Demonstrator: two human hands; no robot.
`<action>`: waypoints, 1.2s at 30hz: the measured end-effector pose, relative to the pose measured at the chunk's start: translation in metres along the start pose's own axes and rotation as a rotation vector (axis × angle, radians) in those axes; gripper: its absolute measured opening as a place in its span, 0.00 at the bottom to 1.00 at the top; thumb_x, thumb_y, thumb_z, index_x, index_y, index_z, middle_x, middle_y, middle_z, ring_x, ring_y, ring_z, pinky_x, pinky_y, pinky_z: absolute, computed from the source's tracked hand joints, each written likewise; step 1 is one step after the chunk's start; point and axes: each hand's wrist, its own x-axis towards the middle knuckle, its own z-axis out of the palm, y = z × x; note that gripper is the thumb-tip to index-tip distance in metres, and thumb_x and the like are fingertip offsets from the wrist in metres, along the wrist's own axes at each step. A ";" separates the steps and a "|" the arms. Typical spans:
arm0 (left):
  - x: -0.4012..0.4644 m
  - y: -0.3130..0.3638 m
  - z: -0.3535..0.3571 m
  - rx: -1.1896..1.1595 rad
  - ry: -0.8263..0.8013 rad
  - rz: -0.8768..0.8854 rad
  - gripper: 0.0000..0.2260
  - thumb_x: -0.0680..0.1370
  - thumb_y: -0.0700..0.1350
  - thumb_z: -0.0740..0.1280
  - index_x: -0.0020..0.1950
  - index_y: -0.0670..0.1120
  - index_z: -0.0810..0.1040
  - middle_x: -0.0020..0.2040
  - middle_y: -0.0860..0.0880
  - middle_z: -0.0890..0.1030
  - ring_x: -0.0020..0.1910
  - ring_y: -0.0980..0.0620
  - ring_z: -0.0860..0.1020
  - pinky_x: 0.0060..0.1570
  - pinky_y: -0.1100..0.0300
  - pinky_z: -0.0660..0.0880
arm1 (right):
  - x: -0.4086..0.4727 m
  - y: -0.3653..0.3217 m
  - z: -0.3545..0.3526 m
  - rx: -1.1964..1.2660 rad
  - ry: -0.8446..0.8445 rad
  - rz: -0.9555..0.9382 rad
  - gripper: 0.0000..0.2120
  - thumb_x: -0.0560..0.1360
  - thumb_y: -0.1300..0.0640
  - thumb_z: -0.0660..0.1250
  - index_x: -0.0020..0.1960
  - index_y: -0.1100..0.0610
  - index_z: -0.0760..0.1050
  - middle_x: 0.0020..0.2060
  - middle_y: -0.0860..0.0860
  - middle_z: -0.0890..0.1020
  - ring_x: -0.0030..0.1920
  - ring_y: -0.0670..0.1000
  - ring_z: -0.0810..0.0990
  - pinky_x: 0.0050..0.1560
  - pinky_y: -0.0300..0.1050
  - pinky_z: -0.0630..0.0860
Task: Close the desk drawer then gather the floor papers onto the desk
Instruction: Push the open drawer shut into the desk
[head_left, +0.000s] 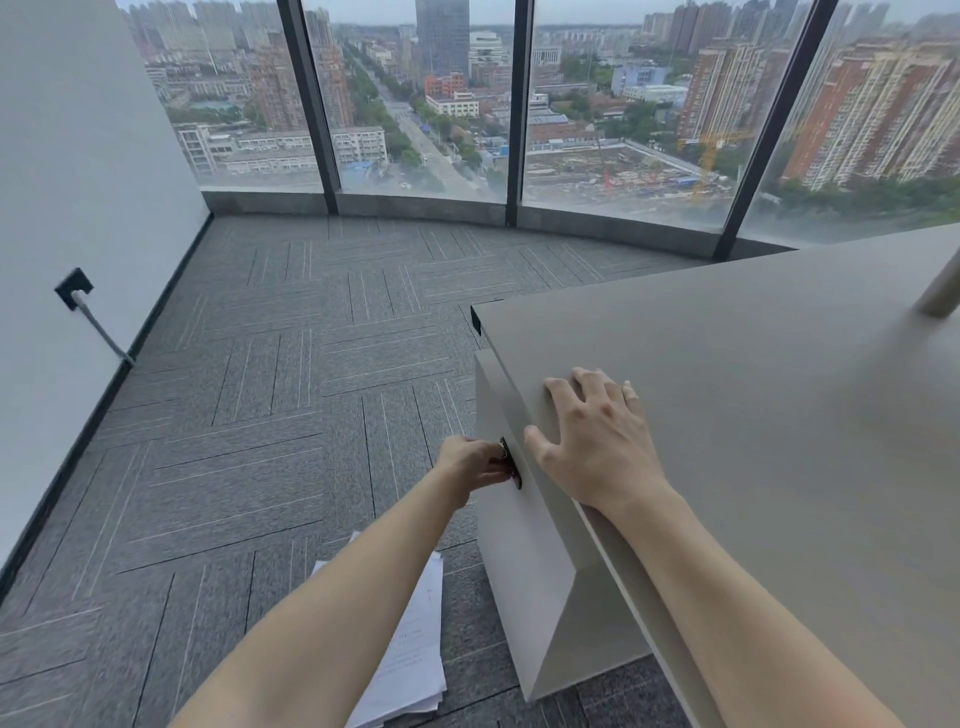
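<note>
The grey desk (753, 374) fills the right side. Its drawer front (519, 561) is a pale panel below the desk's left edge, with a dark round handle (510, 463). My left hand (470, 467) is closed around that handle from the left. My right hand (597, 436) lies flat on the desk top near the edge, fingers spread, holding nothing. A stack of white printed papers (415, 654) lies on the carpet below my left forearm, partly hidden by it. The drawer front stands slightly proud of the desk edge.
Grey patterned carpet (285, 389) stretches left and ahead to floor-length windows (441, 104). A white wall (78, 182) on the left carries a dark socket (74, 288) with a cable running down to the floor. A pale post (940, 291) rises from the desk at far right.
</note>
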 end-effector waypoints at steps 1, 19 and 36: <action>0.000 0.001 0.001 0.008 0.004 -0.003 0.02 0.73 0.31 0.67 0.43 0.31 0.78 0.39 0.35 0.81 0.35 0.43 0.82 0.36 0.57 0.83 | 0.000 0.000 0.000 0.001 -0.001 0.001 0.31 0.75 0.39 0.58 0.74 0.51 0.66 0.76 0.57 0.65 0.78 0.58 0.57 0.78 0.60 0.49; 0.012 0.007 0.000 0.074 -0.086 -0.250 0.04 0.75 0.39 0.60 0.42 0.41 0.73 0.34 0.47 0.74 0.39 0.48 0.79 0.46 0.57 0.80 | 0.000 0.002 -0.002 0.024 -0.004 -0.002 0.31 0.75 0.38 0.59 0.74 0.51 0.66 0.75 0.58 0.65 0.78 0.58 0.58 0.78 0.59 0.49; 0.023 -0.002 0.005 0.293 -0.016 -0.202 0.10 0.74 0.46 0.61 0.41 0.40 0.74 0.40 0.41 0.77 0.39 0.44 0.79 0.42 0.54 0.79 | 0.000 0.002 -0.001 0.009 0.003 -0.009 0.30 0.75 0.39 0.59 0.73 0.52 0.67 0.75 0.58 0.65 0.78 0.59 0.58 0.78 0.59 0.50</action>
